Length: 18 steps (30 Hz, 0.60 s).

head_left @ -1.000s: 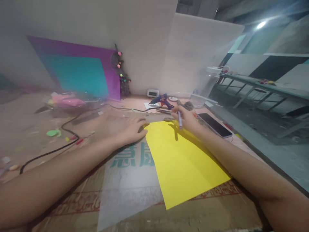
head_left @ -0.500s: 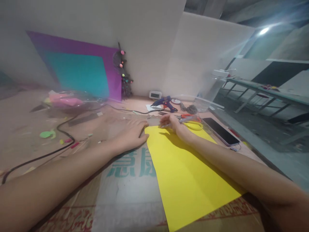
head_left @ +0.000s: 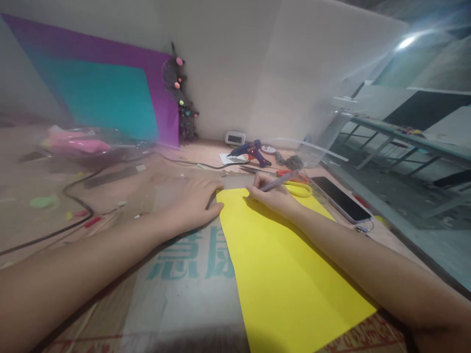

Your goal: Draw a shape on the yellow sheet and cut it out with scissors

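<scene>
A yellow sheet of paper (head_left: 283, 274) lies on flattened cardboard (head_left: 184, 304) printed with green characters. My left hand (head_left: 200, 201) rests flat, fingers extended, with thumb and fingertips at the sheet's far left corner. Near the sheet's far edge my right hand (head_left: 270, 193) is closed around a slim greyish pen (head_left: 279, 181), held slanted as for writing. Its tip is hidden by the fingers. Just beyond the right hand lie yellow-handled scissors (head_left: 300, 190) and a red-handled tool (head_left: 294, 175).
Behind the hands are a blue glue gun (head_left: 252, 151), a small digital clock (head_left: 235, 138) and grey yarn (head_left: 292, 162). A phone (head_left: 342, 198) lies at right. A black cord (head_left: 79, 196) winds across the left, among foam scraps. Purple and teal boards (head_left: 106, 98) lean on the wall.
The pen has swung from lying low across my right hand to a steeper writing grip, and the fingers have curled closer to the paper. My left hand stays on the corner. The view shifted slightly.
</scene>
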Each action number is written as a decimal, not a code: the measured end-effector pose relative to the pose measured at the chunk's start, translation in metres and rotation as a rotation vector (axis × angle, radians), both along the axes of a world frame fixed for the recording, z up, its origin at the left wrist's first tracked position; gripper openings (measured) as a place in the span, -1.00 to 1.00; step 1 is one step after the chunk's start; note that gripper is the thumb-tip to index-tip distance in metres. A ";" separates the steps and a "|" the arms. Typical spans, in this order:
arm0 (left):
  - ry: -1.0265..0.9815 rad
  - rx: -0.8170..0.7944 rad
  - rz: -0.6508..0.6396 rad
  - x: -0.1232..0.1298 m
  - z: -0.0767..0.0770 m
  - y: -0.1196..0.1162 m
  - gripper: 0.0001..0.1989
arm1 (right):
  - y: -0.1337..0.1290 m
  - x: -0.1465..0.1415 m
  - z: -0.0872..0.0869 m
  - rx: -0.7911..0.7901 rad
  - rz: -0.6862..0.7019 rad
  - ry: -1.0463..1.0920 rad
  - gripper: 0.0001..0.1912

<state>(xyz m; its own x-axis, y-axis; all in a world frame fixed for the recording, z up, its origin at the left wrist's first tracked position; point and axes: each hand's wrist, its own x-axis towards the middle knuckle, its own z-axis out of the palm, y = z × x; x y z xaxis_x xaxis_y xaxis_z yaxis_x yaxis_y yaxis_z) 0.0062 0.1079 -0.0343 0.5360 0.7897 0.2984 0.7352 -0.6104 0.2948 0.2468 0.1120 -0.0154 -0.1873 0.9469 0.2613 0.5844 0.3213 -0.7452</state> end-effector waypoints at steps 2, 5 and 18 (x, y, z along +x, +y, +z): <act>0.004 0.009 -0.005 0.000 0.000 0.000 -0.53 | 0.000 0.001 -0.002 0.010 -0.012 -0.014 -0.68; 0.002 0.012 -0.011 0.001 0.001 -0.001 -0.54 | 0.001 0.003 -0.004 0.007 -0.008 -0.011 -0.69; 0.005 0.036 -0.022 0.000 -0.001 0.001 -0.56 | -0.001 0.000 -0.002 0.021 -0.011 -0.023 -0.71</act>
